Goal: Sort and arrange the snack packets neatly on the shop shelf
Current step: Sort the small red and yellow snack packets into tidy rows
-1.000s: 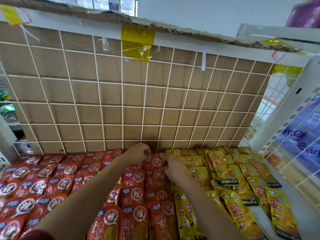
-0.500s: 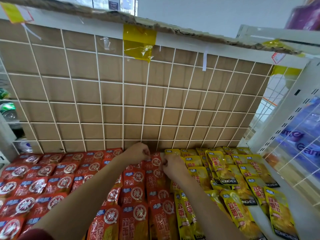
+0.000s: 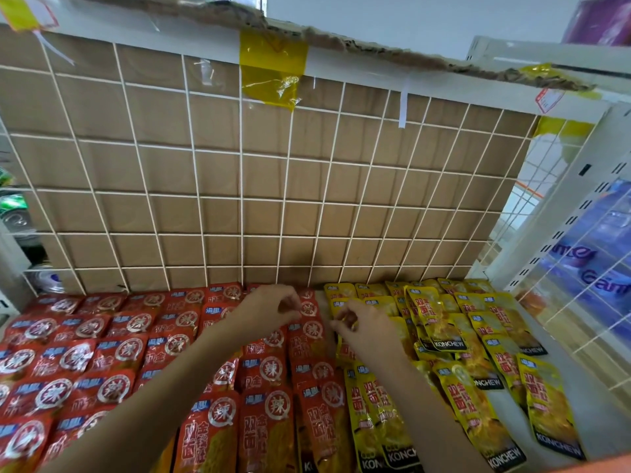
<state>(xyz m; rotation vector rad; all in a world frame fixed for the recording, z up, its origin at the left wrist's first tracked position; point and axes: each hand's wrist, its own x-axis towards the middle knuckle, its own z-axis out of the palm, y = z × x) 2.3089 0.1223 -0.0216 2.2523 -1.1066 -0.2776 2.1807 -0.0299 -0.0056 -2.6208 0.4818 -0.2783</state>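
Red snack packets (image 3: 218,421) lie in overlapping rows over the left and middle of the shelf (image 3: 587,397). Yellow snack packets (image 3: 478,414) fill the right part, less evenly, some askew. Both my arms reach to the back of the shelf where the two colours meet. My left hand (image 3: 269,308) has its fingers curled, and thumb and fingertips pinch the edge of a red packet (image 3: 309,308) in the back rows. My right hand (image 3: 362,324) is curled just beside it, its fingertips pinching the top of a yellow packet (image 3: 341,349) at the border.
A white wire grid (image 3: 239,199) backed by brown cardboard closes the back of the shelf. A wire side panel (image 3: 580,302) stands on the right with blue packs behind it. Cans (image 3: 13,206) show beyond the left side. Torn cardboard with yellow tape (image 3: 273,70) runs overhead.
Both hands have stayed at the back between red and yellow rows. Their fingers have lifted and loosened from pressed-down fists into pinches.
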